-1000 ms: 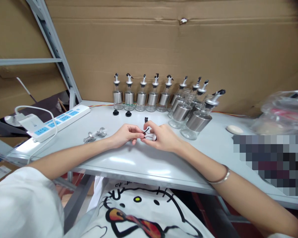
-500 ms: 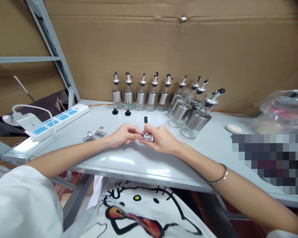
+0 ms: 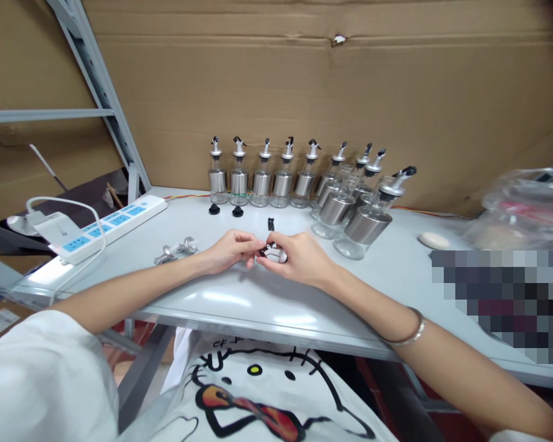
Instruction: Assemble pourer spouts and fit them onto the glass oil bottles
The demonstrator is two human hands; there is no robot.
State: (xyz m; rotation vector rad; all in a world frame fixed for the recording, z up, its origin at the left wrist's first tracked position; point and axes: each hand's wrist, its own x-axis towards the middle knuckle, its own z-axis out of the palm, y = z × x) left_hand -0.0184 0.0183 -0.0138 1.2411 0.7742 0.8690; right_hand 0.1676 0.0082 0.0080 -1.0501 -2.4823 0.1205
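Note:
My right hand (image 3: pixel 299 258) is closed around a silver-white pour spout (image 3: pixel 279 253), held between thumb and fingers just above the table. My left hand (image 3: pixel 233 250) pinches a small black flap (image 3: pixel 263 250) at the spout's left tip, and its fingertips almost meet the right hand's. The fingers partly cover both pieces. Two small black parts (image 3: pixel 271 224) lie on the table just beyond the hands. To the left of my left hand lie loose silver spouts (image 3: pixel 177 248). Farther back sit two black stoppers (image 3: pixel 214 209).
Several glass bottles with steel sleeves (image 3: pixel 262 183) line the back, most topped with spouts; nearer ones (image 3: pixel 368 222) stand at right. A white power strip (image 3: pixel 113 227) and cable occupy the left. A pale oval object (image 3: pixel 434 240) and plastic bag (image 3: pixel 525 209) lie at right.
The black flap now shows more clearly at the spout's tip, between both hands. My left fingers have shifted slightly; the right hand still holds the spout.

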